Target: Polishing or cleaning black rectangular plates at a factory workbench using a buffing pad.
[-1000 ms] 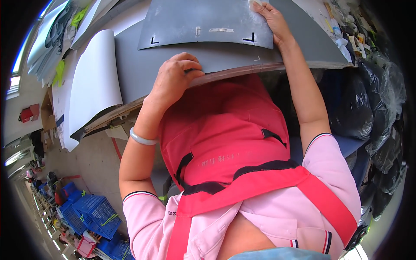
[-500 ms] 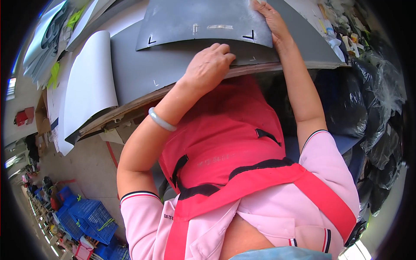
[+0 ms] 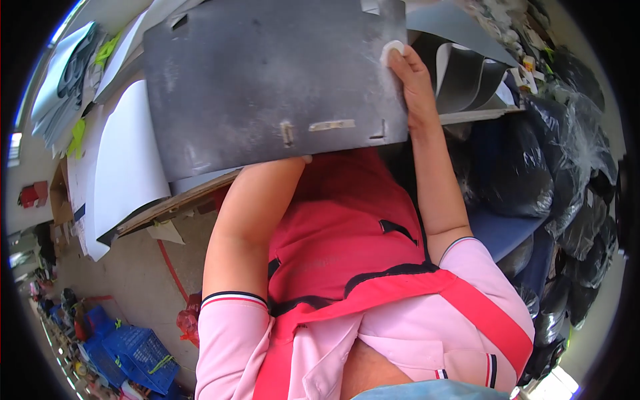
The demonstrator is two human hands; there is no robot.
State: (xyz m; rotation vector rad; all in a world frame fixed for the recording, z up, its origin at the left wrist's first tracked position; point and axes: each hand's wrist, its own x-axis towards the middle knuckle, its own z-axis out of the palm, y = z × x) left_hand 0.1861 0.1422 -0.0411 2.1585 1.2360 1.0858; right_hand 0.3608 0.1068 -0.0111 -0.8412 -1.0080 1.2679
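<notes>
A dark grey template board (image 3: pixel 260 87) with small cut-out slots and corner marks is raised and tilted over the front of the table, dusted with whitish smears. My right hand (image 3: pixel 419 83) is at its right edge, closed on a small white round pad (image 3: pixel 393 49) that lies against the board. My left forearm reaches under the board's lower edge; the left hand is hidden behind it. Right of the board, a dark grey sheet (image 3: pixel 490 83) on the table curls up in folds.
A white-backed sheet (image 3: pixel 130 147) curls over the table's left front edge. Hanging sheets (image 3: pixel 63 80) are at the far left. Black plastic bags (image 3: pixel 517 160) are piled at the right. Blue crates (image 3: pixel 143 357) stand on the floor at lower left.
The board has come up and nearer, tilting to show more of its face. My left hand has gone from in front of its lower edge to beneath it. The grey sheet at right has lifted into curls.
</notes>
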